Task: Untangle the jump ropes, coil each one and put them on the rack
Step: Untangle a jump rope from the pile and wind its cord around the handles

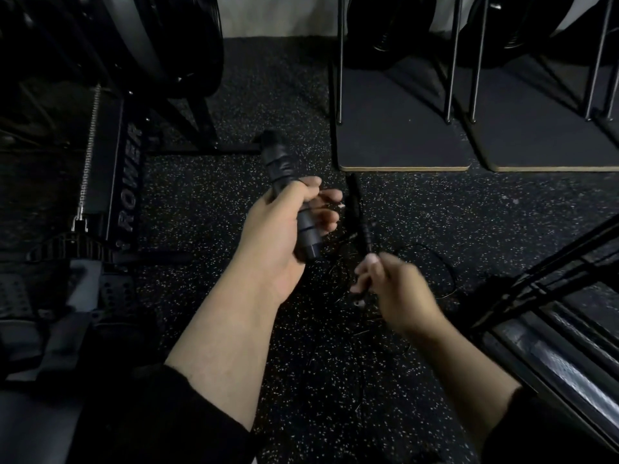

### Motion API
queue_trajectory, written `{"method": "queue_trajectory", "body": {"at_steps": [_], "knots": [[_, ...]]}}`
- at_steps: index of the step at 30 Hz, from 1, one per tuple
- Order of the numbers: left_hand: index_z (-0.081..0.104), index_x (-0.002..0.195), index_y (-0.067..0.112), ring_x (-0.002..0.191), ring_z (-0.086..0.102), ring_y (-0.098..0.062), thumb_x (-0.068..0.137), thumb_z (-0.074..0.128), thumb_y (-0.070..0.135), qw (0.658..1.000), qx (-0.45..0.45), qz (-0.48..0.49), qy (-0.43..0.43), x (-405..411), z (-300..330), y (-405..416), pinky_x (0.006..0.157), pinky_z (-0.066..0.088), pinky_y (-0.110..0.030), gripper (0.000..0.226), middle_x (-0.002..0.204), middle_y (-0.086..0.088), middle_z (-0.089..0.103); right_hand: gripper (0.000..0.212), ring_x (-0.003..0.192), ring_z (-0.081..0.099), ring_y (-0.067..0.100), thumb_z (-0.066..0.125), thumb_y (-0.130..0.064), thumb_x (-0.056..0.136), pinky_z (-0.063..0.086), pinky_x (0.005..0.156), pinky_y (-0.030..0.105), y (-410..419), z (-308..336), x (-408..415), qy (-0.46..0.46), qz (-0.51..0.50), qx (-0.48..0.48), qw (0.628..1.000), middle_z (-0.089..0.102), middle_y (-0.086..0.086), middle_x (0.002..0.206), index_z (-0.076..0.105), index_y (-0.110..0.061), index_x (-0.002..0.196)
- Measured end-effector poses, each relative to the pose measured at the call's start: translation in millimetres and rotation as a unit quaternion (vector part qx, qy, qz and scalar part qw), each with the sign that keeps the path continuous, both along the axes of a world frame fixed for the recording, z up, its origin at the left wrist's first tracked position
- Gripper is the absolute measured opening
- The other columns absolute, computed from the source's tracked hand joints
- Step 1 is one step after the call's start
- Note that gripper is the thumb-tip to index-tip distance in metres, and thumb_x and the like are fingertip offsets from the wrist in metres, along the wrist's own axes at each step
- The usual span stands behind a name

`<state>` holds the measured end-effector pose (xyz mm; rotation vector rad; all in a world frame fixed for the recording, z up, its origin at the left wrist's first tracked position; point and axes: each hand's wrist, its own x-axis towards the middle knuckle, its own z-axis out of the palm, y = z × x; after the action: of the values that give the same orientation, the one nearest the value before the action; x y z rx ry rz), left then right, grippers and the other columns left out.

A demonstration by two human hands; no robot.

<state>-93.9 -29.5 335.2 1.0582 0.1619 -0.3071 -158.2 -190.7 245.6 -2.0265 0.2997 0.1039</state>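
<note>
Gripping a thick black handle [294,195] at the centre of the frame, the left hand [278,236] has its fingers curled round it, and thin cord looks wound several times about the handle's upper part. Just right of it, the right hand [392,289] pinches a slimmer black handle [360,212] near its lower end; that hand is blurred, so exactly how its fingers lie is hard to tell. Below and between the hands, loops of thin black cord [435,262] lie loose on the speckled floor [234,329], still crossing one another.

By my judgement the untangling step is in hand: two ropes seem to be getting separated, and no coil is finished. The next move probably calls for drawing the slim handle clear of the loops without tightening a knot, then winding each cord neatly.

Dark bars [536,279] slant across the lower right of the frame; whether these belong to the rack I cannot tell. At the left, white letters reading "ROWER" [129,182] run up a black machine [110,162]. No other writing is legible.
</note>
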Motion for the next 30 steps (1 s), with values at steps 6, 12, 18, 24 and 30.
{"method": "queue_trajectory", "body": {"at_steps": [6,12,18,24,30], "knots": [[0.072,0.106,0.024,0.1,0.072,-0.022,0.087,0.073,0.028,0.96,0.25,-0.118,0.048,-10.3,-36.9,-2.5,0.095,0.055,-0.045,0.019,0.101,-0.001,0.077,0.039,0.07,0.072,0.02,0.041,-0.038,0.11,0.065,0.077,0.044,-13.3,62.6,30.8,-0.024,-0.125,0.211,0.969,0.067,0.005,0.078,0.066,-0.012,0.096],[0.075,0.112,0.023,0.105,0.072,-0.014,0.097,0.065,0.026,0.935,0.261,-0.234,0.061,-21.1,-55.8,-8.2,0.091,0.055,-0.036,0.018,0.106,0.007,0.079,0.038,0.07,0.071,0.028,0.04,-0.035,0.111,0.064,0.075,0.048,-7.4,109.9,64.4,-0.026,-0.126,0.372,0.919,0.059,0.006,0.069,0.061,-0.007,0.096],[0.072,0.11,0.012,0.099,0.071,-0.029,0.096,0.059,0.013,0.953,0.191,-0.224,0.068,-20.9,-57.0,-7.1,0.091,0.059,-0.047,0.019,0.107,-0.009,0.076,0.039,0.06,0.071,0.027,0.042,-0.036,0.111,0.064,0.065,0.044,-17.4,124.3,90.2,-0.03,-0.209,0.395,0.894,0.059,0.004,0.057,0.06,-0.007,0.094],[0.066,0.09,0.019,0.067,0.066,-0.018,0.095,0.064,0.014,0.97,0.098,-0.195,0.111,-25.0,-48.7,-16.7,0.061,0.053,-0.03,0.007,0.075,-0.001,0.068,0.046,0.092,0.076,0.024,0.043,-0.051,0.107,0.062,0.078,0.047,-25.6,103.5,95.4,0.015,-0.204,0.345,0.916,0.076,0.004,0.091,0.063,-0.011,0.119],[0.072,0.105,0.01,0.09,0.074,-0.027,0.09,0.072,0.021,0.983,0.08,-0.034,0.163,-10.1,-47.0,-18.5,0.088,0.058,-0.044,0.019,0.092,-0.009,0.078,0.078,0.132,0.056,0.028,0.049,-0.069,0.094,0.044,0.112,0.051,-12.0,90.2,14.3,0.206,0.0,0.118,0.971,0.057,0.011,0.147,0.049,-0.012,0.149]]}}
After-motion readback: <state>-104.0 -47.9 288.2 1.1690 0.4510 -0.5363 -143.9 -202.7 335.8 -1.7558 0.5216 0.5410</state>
